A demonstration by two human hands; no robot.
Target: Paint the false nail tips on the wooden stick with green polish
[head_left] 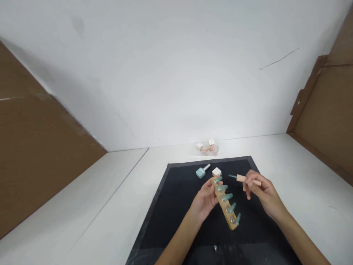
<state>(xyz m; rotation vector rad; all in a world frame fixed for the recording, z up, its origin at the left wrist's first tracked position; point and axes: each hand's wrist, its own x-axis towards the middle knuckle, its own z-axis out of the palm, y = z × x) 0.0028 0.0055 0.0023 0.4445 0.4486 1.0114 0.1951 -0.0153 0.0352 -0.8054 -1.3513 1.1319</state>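
In my left hand (pixel 205 200) is a wooden nail stand (pixel 224 206), gripped near its far end and tilted over the black mat. Several green false nails (pixel 227 197) stick out from it in a row. My right hand (pixel 260 187) pinches a peach-coloured nail polish brush (pixel 242 179) by its handle. The bristle end, dark green, points left toward the far end of the stand, apart from the nails. Just beyond the stand sits a white square bottle (pixel 216 172), partly hidden by it. A pale blue nail polish bottle (pixel 201 172) with a silver cap lies left of that.
A clear tray (pixel 205 152) with white bottles with peach caps stands behind the black mat (pixel 171 217), close to the white wall (pixel 165 73). Brown panels (pixel 35 140) rise at left and right of the white table (pixel 110 206).
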